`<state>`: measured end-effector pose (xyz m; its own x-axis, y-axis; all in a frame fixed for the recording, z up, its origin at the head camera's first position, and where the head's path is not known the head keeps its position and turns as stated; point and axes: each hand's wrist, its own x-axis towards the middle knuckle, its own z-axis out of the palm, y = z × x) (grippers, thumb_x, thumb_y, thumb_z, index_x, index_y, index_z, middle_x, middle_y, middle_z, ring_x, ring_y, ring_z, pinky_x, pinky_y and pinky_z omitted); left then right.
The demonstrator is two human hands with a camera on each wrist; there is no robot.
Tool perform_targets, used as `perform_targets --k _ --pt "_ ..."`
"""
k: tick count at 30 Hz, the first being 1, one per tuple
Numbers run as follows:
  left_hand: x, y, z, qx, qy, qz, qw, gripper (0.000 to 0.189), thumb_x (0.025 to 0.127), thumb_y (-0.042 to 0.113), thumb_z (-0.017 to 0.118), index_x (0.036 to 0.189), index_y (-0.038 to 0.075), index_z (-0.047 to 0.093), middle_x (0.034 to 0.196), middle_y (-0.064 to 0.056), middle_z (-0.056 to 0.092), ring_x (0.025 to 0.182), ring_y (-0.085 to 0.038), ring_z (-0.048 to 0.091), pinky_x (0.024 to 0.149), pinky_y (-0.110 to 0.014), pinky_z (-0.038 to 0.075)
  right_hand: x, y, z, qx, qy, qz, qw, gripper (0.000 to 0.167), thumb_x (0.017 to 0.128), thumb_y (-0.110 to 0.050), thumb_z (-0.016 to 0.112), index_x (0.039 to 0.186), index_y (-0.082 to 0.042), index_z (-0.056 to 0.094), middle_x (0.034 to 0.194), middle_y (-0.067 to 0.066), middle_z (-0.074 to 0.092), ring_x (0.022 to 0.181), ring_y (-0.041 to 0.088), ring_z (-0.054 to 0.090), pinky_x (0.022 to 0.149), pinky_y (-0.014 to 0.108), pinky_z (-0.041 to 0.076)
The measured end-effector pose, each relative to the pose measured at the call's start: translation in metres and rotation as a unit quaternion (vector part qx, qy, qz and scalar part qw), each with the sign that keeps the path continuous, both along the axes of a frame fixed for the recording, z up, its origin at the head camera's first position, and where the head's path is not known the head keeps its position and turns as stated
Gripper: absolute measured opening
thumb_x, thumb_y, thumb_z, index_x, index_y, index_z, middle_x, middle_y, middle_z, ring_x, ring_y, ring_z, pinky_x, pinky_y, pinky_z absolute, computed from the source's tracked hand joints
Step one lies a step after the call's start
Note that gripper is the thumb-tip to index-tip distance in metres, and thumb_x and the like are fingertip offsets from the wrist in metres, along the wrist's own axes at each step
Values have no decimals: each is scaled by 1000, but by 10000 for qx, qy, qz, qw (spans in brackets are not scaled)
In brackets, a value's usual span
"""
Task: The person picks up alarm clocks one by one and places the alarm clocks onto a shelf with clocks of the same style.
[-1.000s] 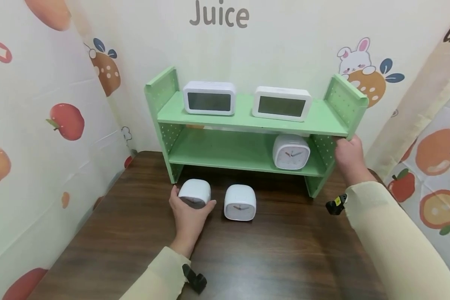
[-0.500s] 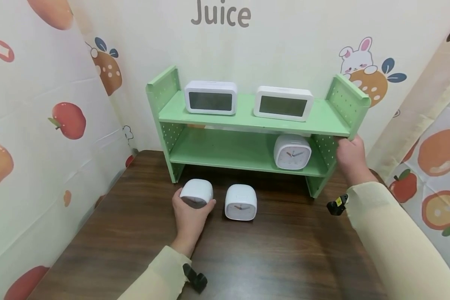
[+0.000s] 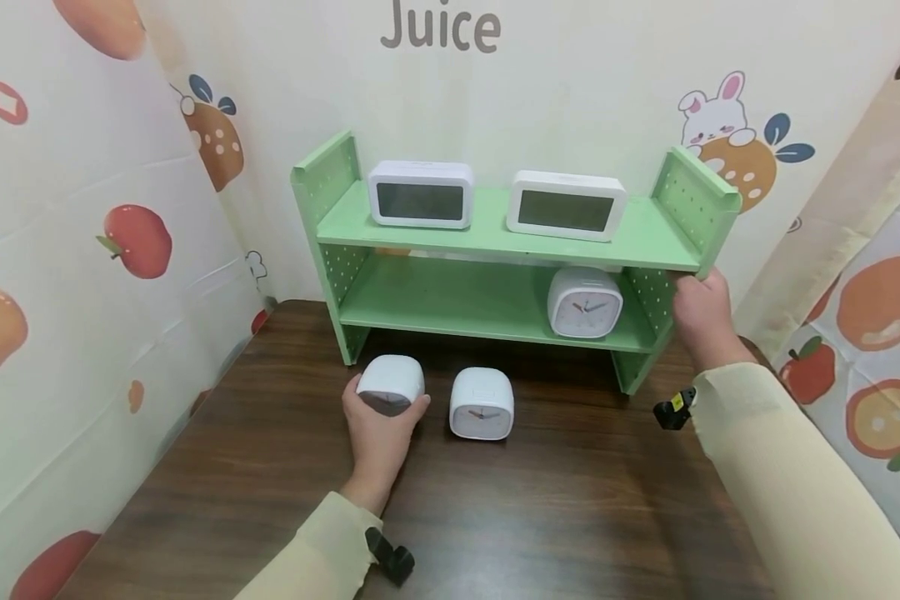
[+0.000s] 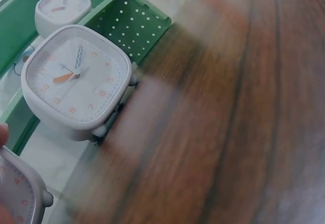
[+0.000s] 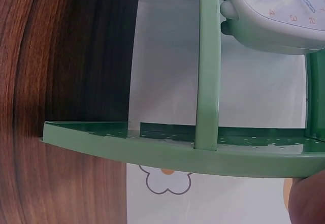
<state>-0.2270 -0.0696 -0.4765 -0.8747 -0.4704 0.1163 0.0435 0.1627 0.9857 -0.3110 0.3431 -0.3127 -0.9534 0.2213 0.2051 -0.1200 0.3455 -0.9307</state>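
In the head view my left hand [image 3: 378,433] grips a rounded white alarm clock [image 3: 392,375] from the front, thumb on its right side. This clock's face is partly covered by the hand; a bit of it [image 4: 23,188] shows at the left wrist view's lower left. To its right stands a matching alarm clock [image 3: 482,405], apart from it, on the brown table. My right hand [image 3: 705,321] holds the right side panel of a green two-tier shelf [image 3: 450,293], below the upper board; some fingers are hidden. A hand part [image 5: 311,198] touches the panel edge in the right wrist view.
A third rounded alarm clock [image 3: 585,304] stands at the right end of the lower board. Two white digital clocks, one left [image 3: 422,196] and one right [image 3: 567,207], stand on the upper board. Fruit-printed cloth [image 3: 142,333] hangs around the wooden table [image 3: 555,517].
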Motion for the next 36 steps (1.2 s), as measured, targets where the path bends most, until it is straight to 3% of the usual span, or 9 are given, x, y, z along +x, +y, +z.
perform_targets --k 7,15,26,36 --pt "-2 3 12 206 7 -91 9997 117 71 36 96 157 9 21 153 -14 28 135 -31 37 109 -51 37 0 -2 2 27 -16 29 10000 54 110 -46 32 159 -21 37 150 5 44 140 23 42 116 50 37" --pt "-11 3 36 192 208 -69 9996 114 74 34 95 156 12 19 152 -14 28 134 -31 37 109 -48 36 1 0 2 6 -42 130 9999 55 110 -51 32 157 -24 39 151 3 44 141 22 40 118 52 34" --pt "-32 -4 83 150 690 -99 9975 109 76 30 94 154 14 20 151 -8 29 133 -26 36 109 -47 37 1 0 0 26 30 109 9999 55 110 -51 33 157 -25 39 152 3 42 142 21 39 119 50 32" --pt "-52 -6 109 -129 797 -293 9963 108 77 35 92 154 15 20 150 -8 30 133 -26 37 104 -45 44 -1 1 2 33 -10 122 9999 55 109 -51 32 157 -24 39 151 4 43 142 24 40 117 51 35"
